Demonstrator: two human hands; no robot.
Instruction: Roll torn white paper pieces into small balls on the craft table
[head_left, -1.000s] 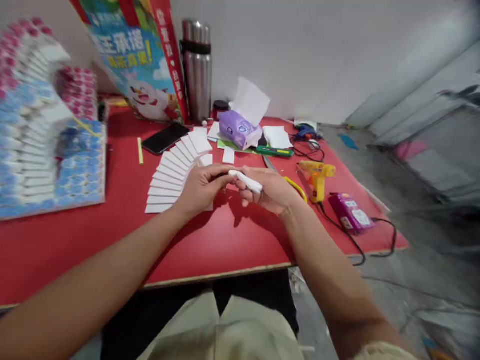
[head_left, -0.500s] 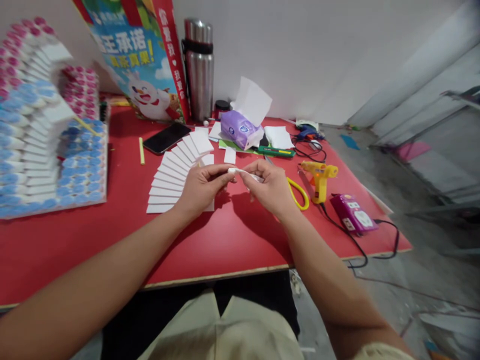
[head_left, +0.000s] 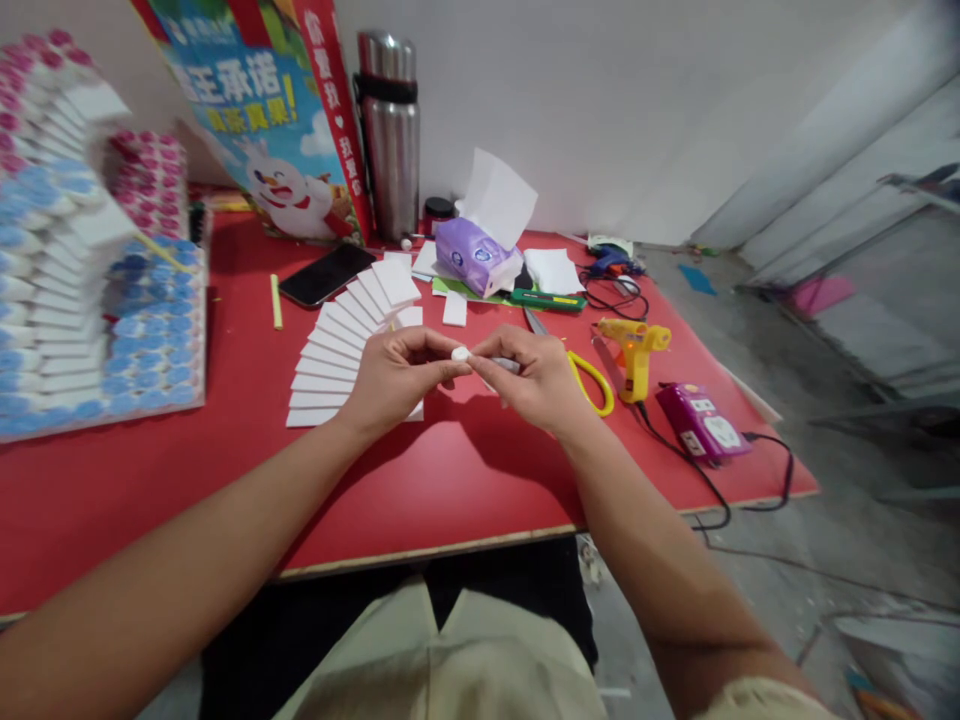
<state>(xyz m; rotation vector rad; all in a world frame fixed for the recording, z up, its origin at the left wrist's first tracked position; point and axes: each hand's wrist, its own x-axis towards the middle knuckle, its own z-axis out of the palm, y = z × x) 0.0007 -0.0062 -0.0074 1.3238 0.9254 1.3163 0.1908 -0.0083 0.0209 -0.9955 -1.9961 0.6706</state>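
Note:
A small white roll of what looks like tissue [head_left: 460,354] is pinched between the fingertips of both hands, above the red table [head_left: 450,490]. My left hand [head_left: 394,380] is closed on its left side, with thumb and forefinger at the round end. From the right, my right hand [head_left: 531,378] grips it too, and part of the white material shows under these fingers. A fan of overlapping white cards [head_left: 322,368] lies beside and partly behind my left hand. Close to my right hand are yellow-handled scissors [head_left: 598,385].
At the back stand a steel flask [head_left: 394,150], a printed bag [head_left: 262,130] and a purple tissue pack [head_left: 476,255]. A phone [head_left: 328,275] lies behind the cards. A yellow glue gun [head_left: 636,355] and purple power socket [head_left: 701,425] are right; a blue-and-white rolled-paper model [head_left: 157,340] is left.
The white piece, earlier a slanting strip between my hands, now shows a compact round end upward. My fingers have shifted around it, and the view has moved slightly.

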